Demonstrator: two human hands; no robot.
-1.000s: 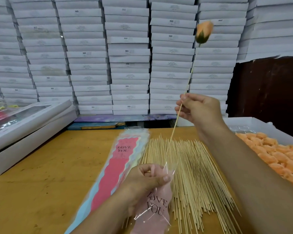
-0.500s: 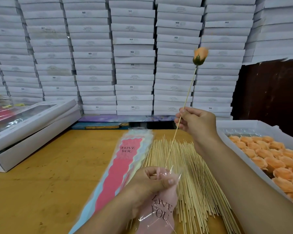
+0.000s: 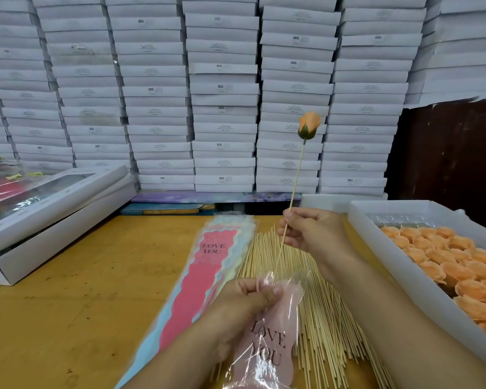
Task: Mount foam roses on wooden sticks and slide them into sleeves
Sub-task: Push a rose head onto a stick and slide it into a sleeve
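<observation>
An orange foam rose (image 3: 309,126) sits on top of a thin wooden stick (image 3: 295,186). My right hand (image 3: 310,230) pinches the stick near its middle and holds it nearly upright. The stick's lower end dips into the open mouth of a pink clear sleeve (image 3: 270,338) printed "LOVE YOU". My left hand (image 3: 246,304) grips that sleeve by its top edge, low in the middle of the view.
A stack of flat sleeves (image 3: 205,276) lies on the yellow table (image 3: 76,310), beside a spread pile of loose wooden sticks (image 3: 323,318). A white tray (image 3: 382,248) of orange foam roses stands at the right. White boxes (image 3: 54,203) sit at the left, and stacked boxes fill the back.
My right hand has lowered the rose and stick, feeding the stick's lower end down into the sleeve mouth. My left hand has kept its grip on the sleeve.
</observation>
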